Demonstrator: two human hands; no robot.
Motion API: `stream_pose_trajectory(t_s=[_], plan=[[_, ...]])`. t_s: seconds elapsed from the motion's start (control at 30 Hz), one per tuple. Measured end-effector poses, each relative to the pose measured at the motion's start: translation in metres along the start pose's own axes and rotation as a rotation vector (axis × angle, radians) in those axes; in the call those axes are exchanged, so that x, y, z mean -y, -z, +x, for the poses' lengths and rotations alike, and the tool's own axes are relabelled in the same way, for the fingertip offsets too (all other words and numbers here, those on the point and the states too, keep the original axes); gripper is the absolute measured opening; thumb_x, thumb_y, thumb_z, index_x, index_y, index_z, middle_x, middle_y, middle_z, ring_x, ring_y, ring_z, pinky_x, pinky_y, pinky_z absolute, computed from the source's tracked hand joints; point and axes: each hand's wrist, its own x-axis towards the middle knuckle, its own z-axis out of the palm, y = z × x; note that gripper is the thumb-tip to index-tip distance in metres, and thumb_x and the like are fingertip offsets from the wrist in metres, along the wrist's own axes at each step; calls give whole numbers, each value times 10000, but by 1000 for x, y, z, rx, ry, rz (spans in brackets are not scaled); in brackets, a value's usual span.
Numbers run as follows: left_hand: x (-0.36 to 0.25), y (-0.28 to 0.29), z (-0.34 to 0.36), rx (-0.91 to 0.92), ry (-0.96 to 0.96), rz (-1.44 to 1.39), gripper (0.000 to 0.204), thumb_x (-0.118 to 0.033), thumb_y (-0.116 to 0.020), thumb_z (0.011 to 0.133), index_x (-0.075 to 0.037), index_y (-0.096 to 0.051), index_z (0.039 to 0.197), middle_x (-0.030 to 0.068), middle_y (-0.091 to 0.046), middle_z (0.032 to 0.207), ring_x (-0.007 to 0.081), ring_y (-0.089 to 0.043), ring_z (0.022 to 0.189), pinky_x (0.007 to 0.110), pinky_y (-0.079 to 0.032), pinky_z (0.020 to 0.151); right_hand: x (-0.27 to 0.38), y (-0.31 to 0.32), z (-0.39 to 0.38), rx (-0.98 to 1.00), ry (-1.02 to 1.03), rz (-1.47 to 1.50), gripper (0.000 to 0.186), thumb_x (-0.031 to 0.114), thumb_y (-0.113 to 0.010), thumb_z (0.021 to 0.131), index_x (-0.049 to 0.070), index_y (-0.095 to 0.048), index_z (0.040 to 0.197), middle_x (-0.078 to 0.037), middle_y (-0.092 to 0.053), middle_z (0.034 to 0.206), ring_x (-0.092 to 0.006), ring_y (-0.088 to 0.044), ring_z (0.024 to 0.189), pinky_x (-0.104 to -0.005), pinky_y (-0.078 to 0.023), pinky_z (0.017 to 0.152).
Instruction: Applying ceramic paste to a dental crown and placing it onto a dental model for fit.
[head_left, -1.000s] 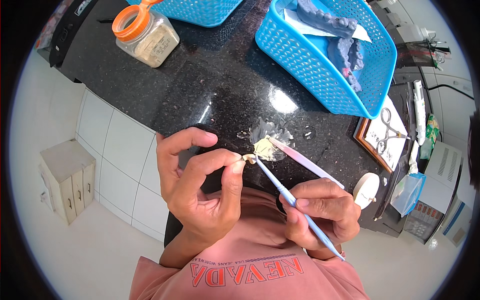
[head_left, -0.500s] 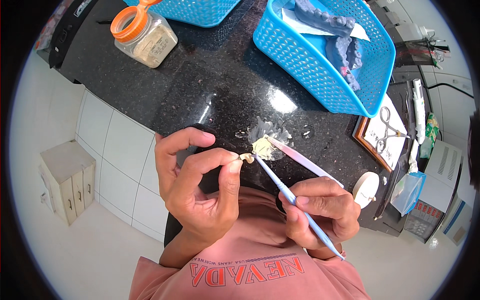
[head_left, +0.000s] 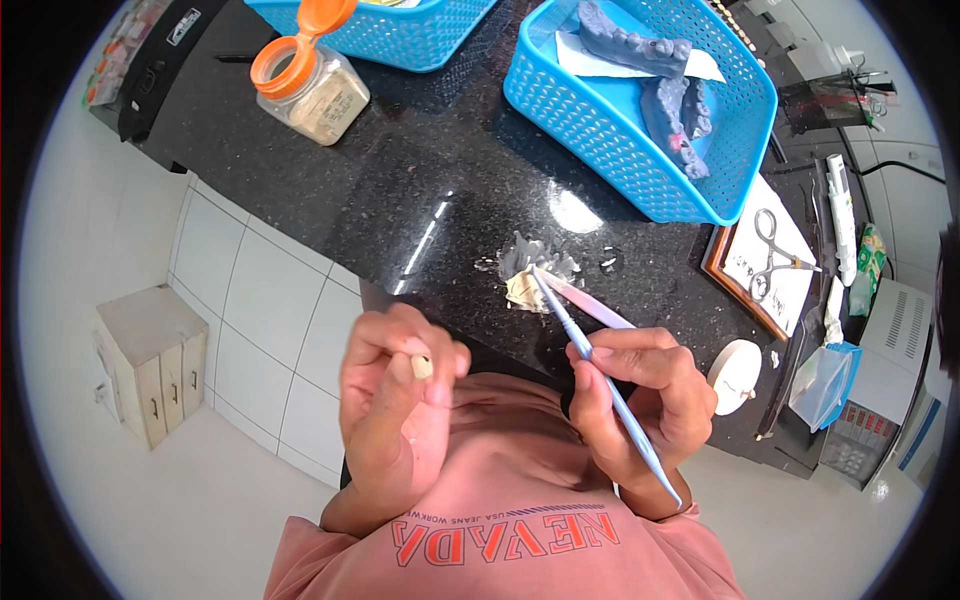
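My left hand (head_left: 385,410) is closed in a pinch on a small cream-coloured dental crown (head_left: 422,368), with a dark spot at its upper edge. My right hand (head_left: 655,395) grips a slim, light-blue dental instrument (head_left: 628,420) like a pen. The instrument's far tip is at a patch of pale yellow paste (head_left: 521,291) on the black counter, though contact is hard to make out. A pinkish spatula (head_left: 592,303) runs from the paste toward my right hand, which hides its other end. Grey smears (head_left: 530,252) border the paste.
A blue basket (head_left: 600,135) holds grey dental models (head_left: 632,42). Another blue basket (head_left: 420,45) stands left of it, near an orange-lidded jar of powder (head_left: 325,105). Rightward are scissor-like forceps (head_left: 768,255) on a framed sheet and a round white object (head_left: 735,377).
My left hand has drawn back toward my body and turned, bringing the crown away from the instrument and paste. The blue instrument's tip has shifted to the paste's upper right side.
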Motion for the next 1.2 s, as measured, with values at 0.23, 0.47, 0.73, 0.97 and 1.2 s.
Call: stream_pose_trajectory(t_s=[0.23, 0.47, 0.73, 0.97, 1.2], plan=[[15, 11, -4, 146, 404, -498, 92, -160, -565, 987, -98, -564, 1055, -51, -464, 785, 54, -377, 600, 272, -344, 705, 4, -3, -2, -112, -76, 18, 161, -85, -720, 706, -45, -611, 818, -181, -688, 755, -196, -693, 623, -259, -525, 511], [14, 23, 2, 192, 495, -608, 82, -187, -584, 982, -122, -583, 1033, -64, -379, 700, 50, -345, 587, 262, -339, 691, 3, -1, -6, -75, -46, 297, 178, -71, -726, 732, -58, -579, 833, -208, -668, 730, -201, -679, 609, -260, -535, 509], [14, 26, 4, 265, 581, -765, 118, -248, -618, 964, -143, -565, 950, -64, -340, 667, 69, -307, 606, 256, -340, 687, 9, -12, 2, 43, 35, 552, 204, -20, -779, 721, -21, -617, 844, -164, -676, 755, -231, -686, 612, -295, -575, 529], [13, 24, 3, 219, 593, -755, 134, -247, -635, 954, -140, -556, 937, -60, -352, 671, 74, -314, 610, 254, -345, 660, 7, -16, 5, 100, 52, 497, 240, -27, -814, 681, 0, -637, 841, -147, -678, 740, -231, -688, 613, -300, -575, 522], [12, 26, 3, 210, 597, -737, 148, -251, -641, 951, -137, -548, 935, -58, -363, 690, 70, -315, 610, 254, -330, 647, 8, -21, 8, 95, 85, 457, 252, -13, -824, 686, -12, -631, 848, -156, -677, 733, -233, -682, 607, -301, -571, 513]])
